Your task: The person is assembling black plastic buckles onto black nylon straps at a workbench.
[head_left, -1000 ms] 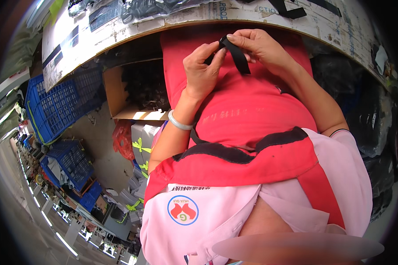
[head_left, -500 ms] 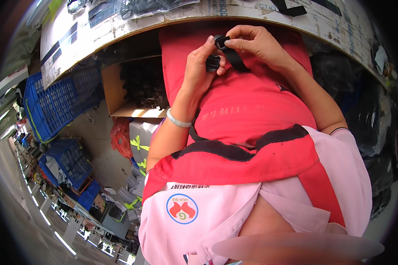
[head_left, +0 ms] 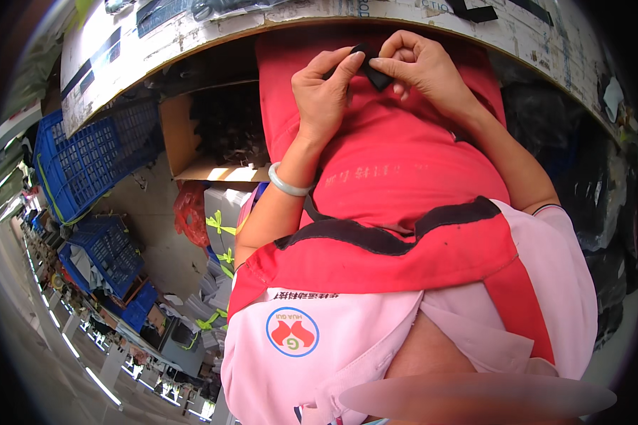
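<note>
A short black webbing strap (head_left: 378, 75) hangs between my two hands, over the red apron (head_left: 404, 177) on my lap. My left hand (head_left: 325, 92) is closed, its thumb and index finger pinching the strap's upper left part. Close beside it, my right hand (head_left: 429, 74) is closed too, thumb and fingertips pressed on the strap's right edge. The black plastic buckle seen half a second ago is now hidden by my left fingers or too dark to make out.
Ahead lies a worn white work table (head_left: 262, 21) with black strap pieces (head_left: 475, 13). Under it at left stands an open cardboard box (head_left: 181, 138) of dark parts. Blue crates (head_left: 78, 159) and a red plastic bag (head_left: 190, 212) are further left; dark plastic bags (head_left: 588, 184) lie at right.
My left hand has turned over and come up to the strap, covering the buckle. The loose strap end between the hands now looks shorter. My right hand has shifted slightly.
</note>
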{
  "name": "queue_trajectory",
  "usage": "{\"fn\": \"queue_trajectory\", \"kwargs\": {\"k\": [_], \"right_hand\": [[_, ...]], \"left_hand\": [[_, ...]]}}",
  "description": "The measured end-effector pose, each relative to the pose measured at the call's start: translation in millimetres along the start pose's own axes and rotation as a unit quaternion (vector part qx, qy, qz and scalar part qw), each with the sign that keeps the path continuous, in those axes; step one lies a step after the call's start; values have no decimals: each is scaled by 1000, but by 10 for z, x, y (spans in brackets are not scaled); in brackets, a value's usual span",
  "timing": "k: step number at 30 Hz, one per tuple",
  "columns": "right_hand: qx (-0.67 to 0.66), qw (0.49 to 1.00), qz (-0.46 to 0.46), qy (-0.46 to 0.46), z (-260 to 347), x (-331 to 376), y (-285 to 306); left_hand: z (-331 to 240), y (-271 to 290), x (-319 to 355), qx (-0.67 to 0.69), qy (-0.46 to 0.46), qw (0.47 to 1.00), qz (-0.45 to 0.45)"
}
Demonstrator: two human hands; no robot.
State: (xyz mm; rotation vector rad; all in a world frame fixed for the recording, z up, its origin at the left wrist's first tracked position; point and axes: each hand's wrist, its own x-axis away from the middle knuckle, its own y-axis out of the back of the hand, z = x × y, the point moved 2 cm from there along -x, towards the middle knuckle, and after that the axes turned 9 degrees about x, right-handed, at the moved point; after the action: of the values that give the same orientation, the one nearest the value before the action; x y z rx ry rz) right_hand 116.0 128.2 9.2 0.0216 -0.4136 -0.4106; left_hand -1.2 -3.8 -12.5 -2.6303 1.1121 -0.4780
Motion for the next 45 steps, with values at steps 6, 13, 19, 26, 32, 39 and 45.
{"fn": "queue_trajectory", "kwargs": {"k": [6,13,19,26,32,39,45], "right_hand": [[-91,992,-43,72,11,-40,-78],[-33,997,76,7,-17,-44,105],[21,991,-45,123,32,-80,119],[-42,992,-59,107,-76,-184,46],[95,984,5,151,-30,-119,-55],[536,706,-308,346,518,-470,586],[566,727,-187,340,480,-791,765]], "left_hand": [[-59,21,-13,-18,-71,997,34],[-108,36,129,-96,-147,979,103],[-161,7,121,-112,-160,974,116],[-237,-10,181,-90,-88,985,115],[-686,700,466,-109,11,993,54],[-622,2101,679,-79,-44,953,-289],[-212,1315,341,81,24,994,-74]]}}
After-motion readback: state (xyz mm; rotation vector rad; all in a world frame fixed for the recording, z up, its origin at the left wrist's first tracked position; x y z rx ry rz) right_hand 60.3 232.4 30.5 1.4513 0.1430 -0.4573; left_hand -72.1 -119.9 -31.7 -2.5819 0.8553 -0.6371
